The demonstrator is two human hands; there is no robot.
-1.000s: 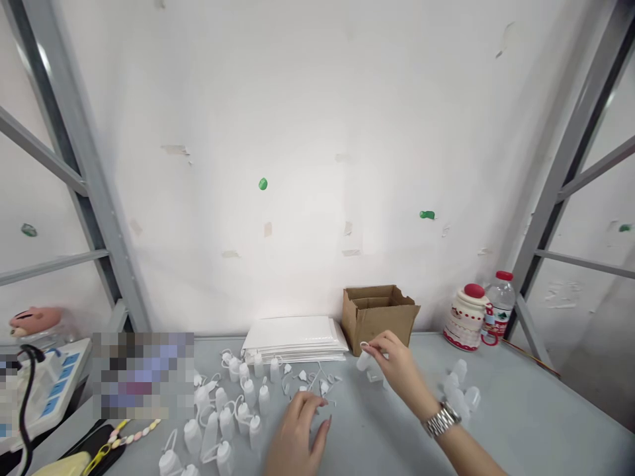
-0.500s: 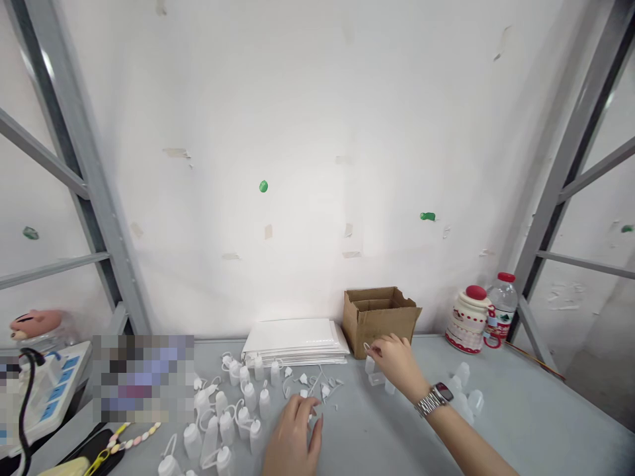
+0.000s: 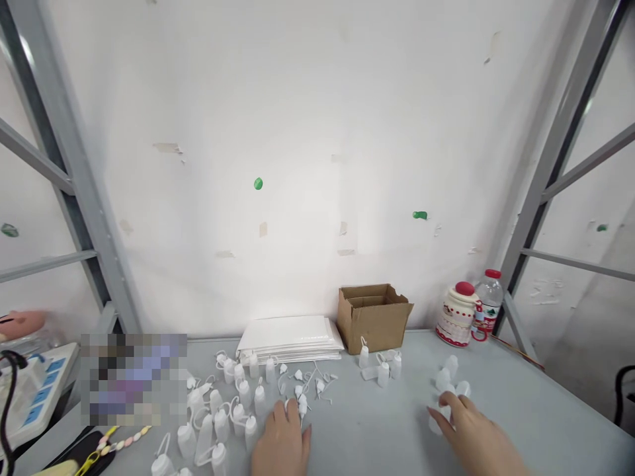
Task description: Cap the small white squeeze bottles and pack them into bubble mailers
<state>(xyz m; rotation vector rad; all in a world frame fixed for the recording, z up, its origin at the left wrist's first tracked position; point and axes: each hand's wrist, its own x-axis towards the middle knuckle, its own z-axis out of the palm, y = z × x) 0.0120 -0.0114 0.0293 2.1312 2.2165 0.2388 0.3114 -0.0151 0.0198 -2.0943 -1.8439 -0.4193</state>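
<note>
your left hand is curling over the loose caps kept nearby; grip hidden. your right hand, fingers apart, is touching the uncapped bottles grouped beside it.

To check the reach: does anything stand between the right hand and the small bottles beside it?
Nothing visible does. The right hand touches the cluster of small translucent bottles on the grey table; no object lies between.

Bright, even light; bowed edges
</note>
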